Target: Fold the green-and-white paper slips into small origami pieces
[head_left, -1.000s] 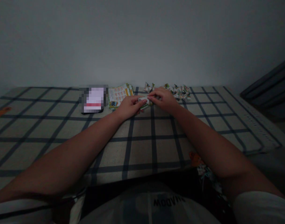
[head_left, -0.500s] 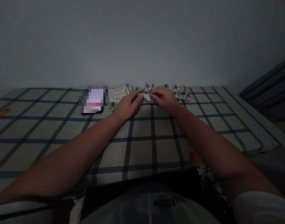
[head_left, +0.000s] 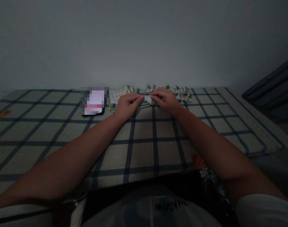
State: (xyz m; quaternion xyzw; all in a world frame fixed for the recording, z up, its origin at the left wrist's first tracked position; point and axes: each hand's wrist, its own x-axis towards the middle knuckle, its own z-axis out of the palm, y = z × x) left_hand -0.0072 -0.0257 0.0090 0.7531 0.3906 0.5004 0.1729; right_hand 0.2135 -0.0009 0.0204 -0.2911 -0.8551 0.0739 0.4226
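Note:
A small folded piece of printed paper [head_left: 147, 101], white and green, is held between my two hands above the checked cloth. My left hand [head_left: 127, 105] pinches its left side with thumb and fingers. On the opposite side my right hand [head_left: 166, 100] grips the paper's right edge, thumb and fingertips together. Behind my left hand lies a stack of printed sheets [head_left: 119, 94], partly covered by that hand. Several folded paper pieces [head_left: 183, 93] sit in a cluster behind and beside my right hand, which hides some of them.
A phone [head_left: 94, 102] with a lit screen, partly pixelated, lies left of the stack. The checked tablecloth [head_left: 144, 151] covers the table, with a plain wall [head_left: 144, 41] along its far edge. Dark striped fabric [head_left: 273, 91] is at the right.
My left hand has shifted slightly left, and its fingers have drawn closer to the thumb on the paper. More of the paper's green printed part shows. My right hand stays in place.

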